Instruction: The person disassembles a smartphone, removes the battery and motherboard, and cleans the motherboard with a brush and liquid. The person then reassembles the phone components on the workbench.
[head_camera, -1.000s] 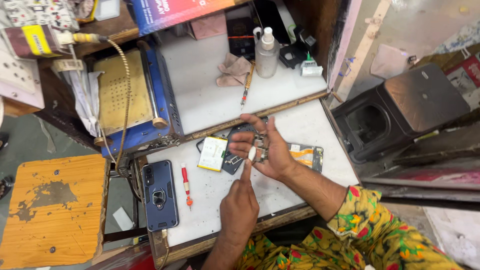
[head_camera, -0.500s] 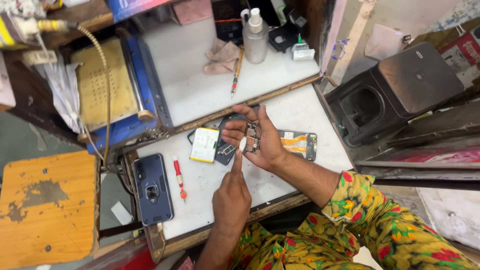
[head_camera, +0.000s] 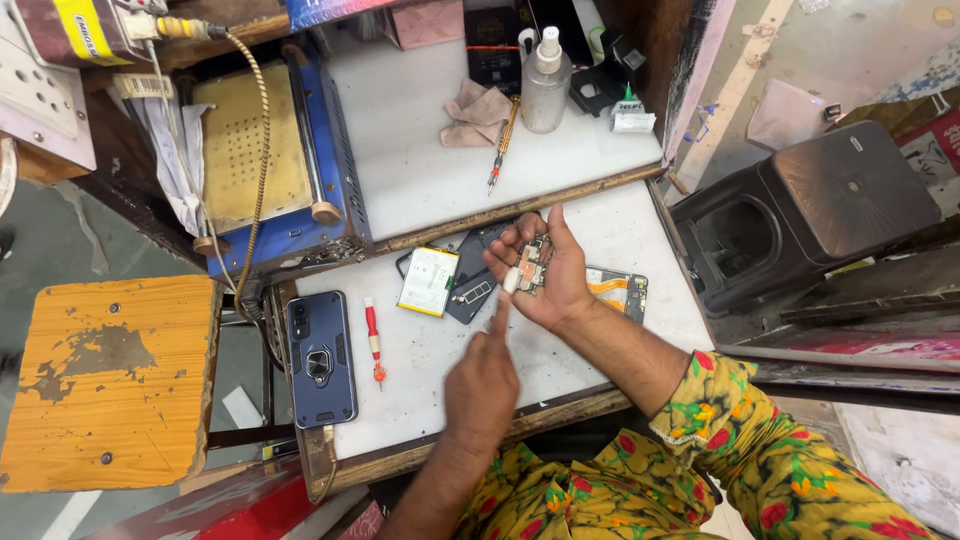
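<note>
I am in the middle of working on a small circuit board (head_camera: 533, 264), which lies in the palm of my right hand (head_camera: 545, 275), above the white table (head_camera: 440, 370) and over an opened phone body (head_camera: 615, 290). That hand is cupped around the board, fingers curled loosely at its far edge, thumb beside it. My left hand (head_camera: 482, 385) is mostly closed, with the index finger stretched out so its tip comes right up to the near left edge of the board, next to a small white bit I cannot make out. I judge this an inspecting or pressing step. The next move calls for a light, exact touch while the palm keeps the board level. To the left lie a battery (head_camera: 428, 281), a red screwdriver (head_camera: 373, 340) and a phone in a dark case (head_camera: 320, 357).
</note>
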